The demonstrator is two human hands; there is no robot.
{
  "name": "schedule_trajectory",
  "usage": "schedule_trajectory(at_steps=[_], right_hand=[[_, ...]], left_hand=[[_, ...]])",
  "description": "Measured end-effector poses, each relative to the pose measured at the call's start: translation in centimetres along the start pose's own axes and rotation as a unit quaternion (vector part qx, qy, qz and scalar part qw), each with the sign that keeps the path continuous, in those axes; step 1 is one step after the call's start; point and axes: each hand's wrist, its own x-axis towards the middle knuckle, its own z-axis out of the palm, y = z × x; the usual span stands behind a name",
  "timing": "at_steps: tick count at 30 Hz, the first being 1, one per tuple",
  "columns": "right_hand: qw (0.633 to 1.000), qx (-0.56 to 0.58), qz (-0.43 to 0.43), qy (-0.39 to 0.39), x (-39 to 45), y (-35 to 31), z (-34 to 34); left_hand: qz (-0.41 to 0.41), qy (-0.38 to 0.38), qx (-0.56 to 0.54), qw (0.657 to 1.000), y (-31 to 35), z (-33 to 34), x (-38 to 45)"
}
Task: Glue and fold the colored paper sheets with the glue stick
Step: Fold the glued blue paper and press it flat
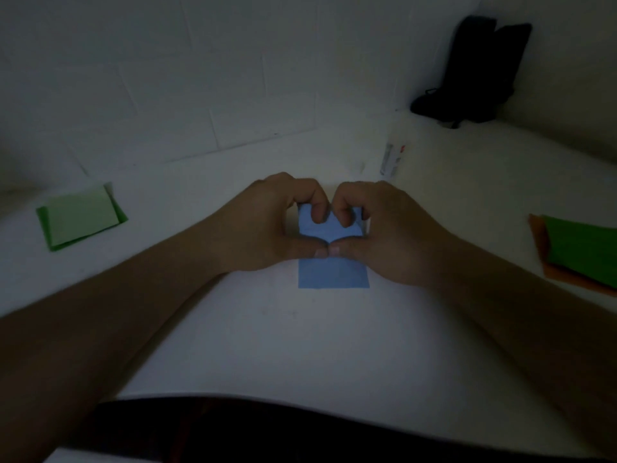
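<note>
A blue paper sheet lies flat on the white table in the middle of the view. My left hand and my right hand meet over its far half, thumbs tip to tip on the paper. The curled fingers of both hands pinch the sheet's far edge, which is bent toward me. A white glue stick stands just beyond my right hand, near the wall. The scene is dim.
A folded light green sheet lies at the far left. A dark green sheet on an orange one sits at the right edge. A black object stands in the back right corner against the tiled wall.
</note>
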Motion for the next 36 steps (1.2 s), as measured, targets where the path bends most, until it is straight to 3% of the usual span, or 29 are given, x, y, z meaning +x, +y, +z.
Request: schedule_trajectory(at_steps=[7,24,30,36], right_hand=[[0.996,0.036,0.068,-0.033,-0.3,0.5,-0.8],[0.998,-0.01,0.056,-0.006,0.2,0.1,0.3],[0.995,-0.019,0.096,0.004,0.2,1.1,-0.6],[0.997,-0.027,0.079,-0.009,0.5,0.9,0.2]], left_hand=[[-0.016,0.004,-0.01,1.0,-0.2,-0.4,-0.1],[-0.03,0.01,-0.026,0.999,0.1,0.0,0.3],[-0.08,0.006,-0.014,0.997,-0.5,-0.5,0.2],[-0.047,0.016,-0.013,0.999,-0.3,0.1,0.4]])
